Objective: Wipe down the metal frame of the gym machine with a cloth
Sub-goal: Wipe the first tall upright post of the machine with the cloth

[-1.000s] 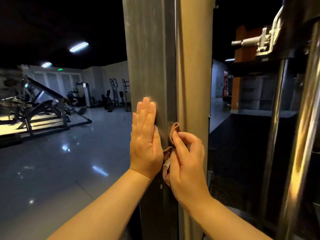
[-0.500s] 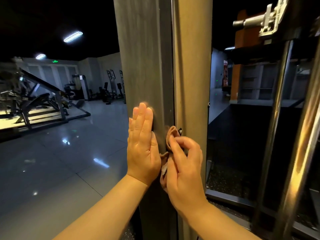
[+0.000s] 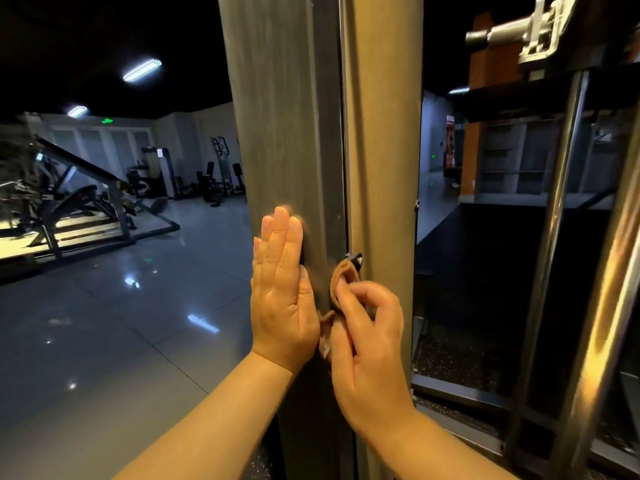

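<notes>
At the centre of the view stands the post (image 3: 284,133), upright and cut off at top and bottom. Its grey face is blurred; the tan face to the right is sharper.

Left hand (image 3: 282,306): laid flat on the grey face, fingers straight and together, gripping nothing. The fingertips are slightly smeared.

Right hand (image 3: 370,348): fingers curled, thumb and forefinger pinching the cloth (image 3: 338,282).

Cloth: brown, pressed on the seam between the two faces, just beside the left hand. Only a folded upper edge and a scrap between the hands show — the rest is hidden behind the right hand, so its extent cannot be told.

A small dark fitting (image 3: 357,259) sits on the seam just above the cloth; its type is hard to make out. Both forearms (image 3: 221,420) run off the lower edge.

Right of the post: a chrome rod (image 3: 561,202) and a silver pin (image 3: 512,29), the pin cut by the top edge.

Left of the post: glossy floor (image 3: 104,323), a dark bench (image 3: 83,199) well apart, two ceiling lamps (image 3: 142,69). Machines (image 3: 214,174) at the far wall are too small and dim to identify.
</notes>
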Action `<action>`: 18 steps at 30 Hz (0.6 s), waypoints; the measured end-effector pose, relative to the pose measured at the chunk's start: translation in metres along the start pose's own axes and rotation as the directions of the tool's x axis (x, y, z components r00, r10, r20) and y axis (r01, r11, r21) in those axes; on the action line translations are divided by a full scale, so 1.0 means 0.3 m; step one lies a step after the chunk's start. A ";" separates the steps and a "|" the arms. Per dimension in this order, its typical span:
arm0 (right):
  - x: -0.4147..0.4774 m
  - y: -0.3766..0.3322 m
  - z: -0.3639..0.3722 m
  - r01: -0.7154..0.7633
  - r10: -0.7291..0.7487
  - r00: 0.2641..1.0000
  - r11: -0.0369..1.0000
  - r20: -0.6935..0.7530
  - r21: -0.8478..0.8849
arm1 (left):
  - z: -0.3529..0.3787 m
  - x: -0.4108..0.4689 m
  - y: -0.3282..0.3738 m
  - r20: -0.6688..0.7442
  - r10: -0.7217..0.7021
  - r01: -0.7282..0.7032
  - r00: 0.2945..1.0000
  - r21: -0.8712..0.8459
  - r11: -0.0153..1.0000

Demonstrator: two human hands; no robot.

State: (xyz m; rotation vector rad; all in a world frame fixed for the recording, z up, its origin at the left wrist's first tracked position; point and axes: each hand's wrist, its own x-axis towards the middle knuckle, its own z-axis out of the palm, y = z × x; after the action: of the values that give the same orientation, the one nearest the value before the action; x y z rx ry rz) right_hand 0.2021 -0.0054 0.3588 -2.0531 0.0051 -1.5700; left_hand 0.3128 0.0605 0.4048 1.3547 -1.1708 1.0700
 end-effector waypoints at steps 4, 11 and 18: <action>0.035 -0.003 -0.061 -0.057 0.048 0.997 0.987 0.065 0.152 | -0.001 -0.001 0.005 -0.006 -0.010 0.010 1.000 -0.006 1.000; 0.363 -0.120 0.010 0.048 -0.025 0.990 0.984 -0.139 0.169 | -0.001 0.000 -0.003 0.001 -0.009 0.009 1.000 0.006 1.000; -0.004 -0.003 0.023 0.009 -0.007 0.997 1.000 -0.071 0.025 | 0.001 0.000 0.001 -0.010 0.000 0.000 1.000 0.000 1.000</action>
State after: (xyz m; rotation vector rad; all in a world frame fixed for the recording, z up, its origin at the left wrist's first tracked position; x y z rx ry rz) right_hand 0.2075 -0.0013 0.3570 -1.9796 0.0032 -1.6386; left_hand 0.3124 0.0601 0.4047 1.3477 -1.1636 1.0760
